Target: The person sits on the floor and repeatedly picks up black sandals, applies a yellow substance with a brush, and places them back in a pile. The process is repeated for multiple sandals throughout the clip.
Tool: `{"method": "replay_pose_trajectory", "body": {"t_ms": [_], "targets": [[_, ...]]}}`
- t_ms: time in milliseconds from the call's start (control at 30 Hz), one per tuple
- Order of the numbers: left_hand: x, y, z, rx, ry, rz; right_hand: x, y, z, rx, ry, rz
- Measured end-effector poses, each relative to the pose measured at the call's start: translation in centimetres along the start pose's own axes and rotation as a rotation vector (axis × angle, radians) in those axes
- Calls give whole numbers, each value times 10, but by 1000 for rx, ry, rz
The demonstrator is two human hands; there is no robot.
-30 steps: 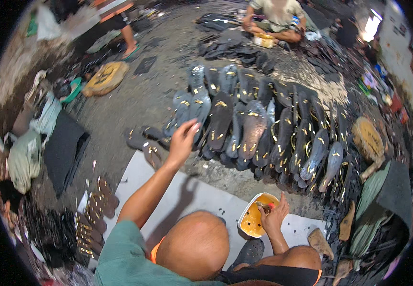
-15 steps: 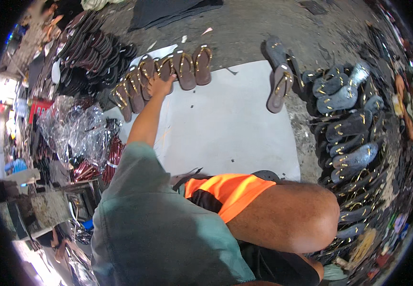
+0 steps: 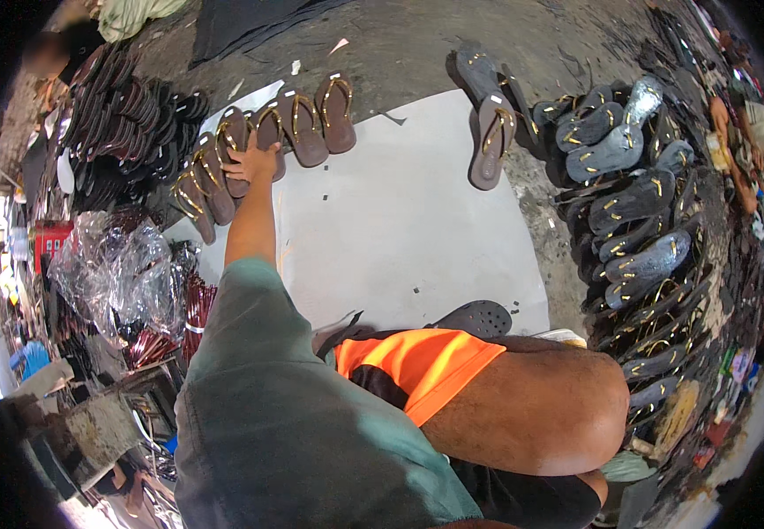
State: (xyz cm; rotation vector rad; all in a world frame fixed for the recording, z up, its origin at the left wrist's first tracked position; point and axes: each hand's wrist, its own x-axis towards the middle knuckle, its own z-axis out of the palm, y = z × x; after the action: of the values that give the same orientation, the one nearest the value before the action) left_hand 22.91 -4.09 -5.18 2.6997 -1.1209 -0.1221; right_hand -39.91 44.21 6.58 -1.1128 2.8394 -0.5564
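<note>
Step in hand, by the look of it: laying out brown sandals in a row along the far-left edge of the white sheet spread on the floor.

Left hand stretched far out, palm down, resting on a brown sandal in the middle of the fanned row. Fingers spread flat over the sole, pressing or nudging rather than clenched around it; cannot tell for sure whether a strap is pinched underneath.

Right hand not in view, hidden somewhere behind the bent knee and orange shorts.

Row of brown sandals with gold straps: soles up the far edge of the sheet, overlapping a little, left end curling nearer. Just right of the hand, two more brown sandals sitting straighter.

Elsewhere: lone grey-brown sandal at far right of sheet; dark sandals with gold straps piled thick on the right; clear plastic bags at near left; dark clog near the knee.

Next move likely calls for: lifting the hand off cleanly without dragging neighbours, keeping spacing even.
</note>
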Motion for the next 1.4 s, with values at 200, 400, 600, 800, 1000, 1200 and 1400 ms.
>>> {"method": "replay_pose_trajectory", "body": {"t_ms": [200, 400, 600, 800, 1000, 1200, 1400], "targets": [[8, 8, -7, 20, -81, -115, -5, 7, -6, 23, -18, 33], [-3, -16, -49, -71, -15, -61, -9, 11, -10, 48, -31, 43], [-75, -25, -75, -757, 10, 212, -19, 15, -16, 73, -37, 72], [-232, 61, -120, -747, -103, 698, -39, 25, -27, 128, -34, 151], [-319, 60, -28, -629, -463, 1000, -51, 35, -31, 323, -40, 321], [-282, 44, 10, -387, -111, 1180, -60, 44, -36, 696, 233, 184], [-295, 71, -38, -530, -476, 1070, -94, 66, -36, 95, 29, 250]]}}
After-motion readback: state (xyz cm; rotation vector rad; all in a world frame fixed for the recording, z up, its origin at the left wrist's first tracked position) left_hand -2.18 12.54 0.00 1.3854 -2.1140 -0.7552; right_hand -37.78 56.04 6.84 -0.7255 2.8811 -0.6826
